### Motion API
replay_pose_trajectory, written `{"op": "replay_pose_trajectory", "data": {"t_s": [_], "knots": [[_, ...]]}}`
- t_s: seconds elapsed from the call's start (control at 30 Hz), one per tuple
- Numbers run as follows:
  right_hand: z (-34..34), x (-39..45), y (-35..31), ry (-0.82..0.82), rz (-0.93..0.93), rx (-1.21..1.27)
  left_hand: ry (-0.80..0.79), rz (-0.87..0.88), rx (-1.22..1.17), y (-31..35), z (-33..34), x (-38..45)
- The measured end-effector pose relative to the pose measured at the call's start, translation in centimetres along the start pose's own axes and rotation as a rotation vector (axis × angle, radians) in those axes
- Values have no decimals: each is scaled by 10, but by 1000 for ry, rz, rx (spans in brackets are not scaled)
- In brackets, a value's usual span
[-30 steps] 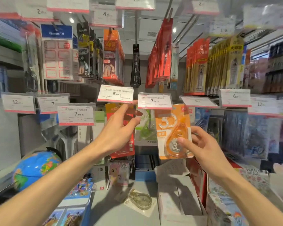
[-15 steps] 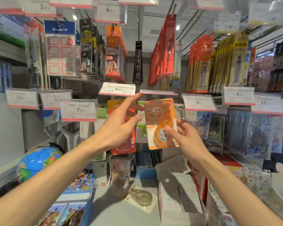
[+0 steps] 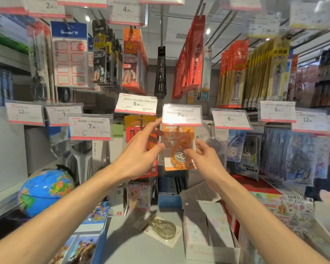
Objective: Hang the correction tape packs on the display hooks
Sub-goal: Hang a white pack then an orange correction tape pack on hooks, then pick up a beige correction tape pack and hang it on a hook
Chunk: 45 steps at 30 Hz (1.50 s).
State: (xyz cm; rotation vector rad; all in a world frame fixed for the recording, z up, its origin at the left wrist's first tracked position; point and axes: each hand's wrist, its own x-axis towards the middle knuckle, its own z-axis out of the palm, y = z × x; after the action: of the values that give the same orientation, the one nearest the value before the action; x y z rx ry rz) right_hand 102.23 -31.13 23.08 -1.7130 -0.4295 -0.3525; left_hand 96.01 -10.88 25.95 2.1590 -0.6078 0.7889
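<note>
An orange correction tape pack (image 3: pixel 176 149) hangs upright just under the 7.90 price tag (image 3: pixel 181 115), its top edge hidden behind the tag. My right hand (image 3: pixel 205 161) pinches the pack at its lower right side. My left hand (image 3: pixel 141 153) is spread open to the pack's left, index fingertip at the tag's lower left corner and thumb close to the pack's left edge. The hook itself is hidden behind the tag. A second, clear correction tape pack (image 3: pixel 163 228) lies flat on the grey shelf (image 3: pixel 133 244) below.
A red pack (image 3: pixel 135 126) hangs behind my left hand. Clear tape packs (image 3: pixel 234 147) hang to the right. An open white box (image 3: pixel 210 237) stands on the shelf at right, a globe (image 3: pixel 46 191) at left. Rows of hooks with goods and price tags crowd above.
My right hand carried the orange pack up and left, under the 7.90 tag. The tag was tipped up half a second ago and hangs down again. My left hand stayed by the tag.
</note>
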Motion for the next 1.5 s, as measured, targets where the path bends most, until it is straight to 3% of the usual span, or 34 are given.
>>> {"op": "replay_pose_trajectory", "data": {"t_s": [0.17, 0.37, 0.53, 0.63, 0.73, 0.93, 1.17, 1.3, 1.5], "knots": [[3, -2, 2, -2, -17, -17, 1, -127, 76, -16, 16, -4], [9, 0, 6, 15, -26, -38, -56, -161, -105, -24, 38, 2], [6, -8, 10, 112, -107, -278, -70, -163, -122, -20, 43, 6], [7, -17, 12, 81, -277, -522, -82, -155, -79, -21, 44, 8], [14, -14, 14, 61, -306, -680, -104, -172, 27, -27, 47, 13], [18, -6, 15, 52, -259, -736, -124, -194, 181, -36, 49, 21], [8, -41, 23, 97, -376, -747, 6, -143, 263, -61, 43, -22], [22, -56, 56, -135, -208, -920, -102, -177, 287, -92, 48, -59], [68, -45, 123, -543, -10, -1125, -511, -544, 320, -150, 79, -92]]}}
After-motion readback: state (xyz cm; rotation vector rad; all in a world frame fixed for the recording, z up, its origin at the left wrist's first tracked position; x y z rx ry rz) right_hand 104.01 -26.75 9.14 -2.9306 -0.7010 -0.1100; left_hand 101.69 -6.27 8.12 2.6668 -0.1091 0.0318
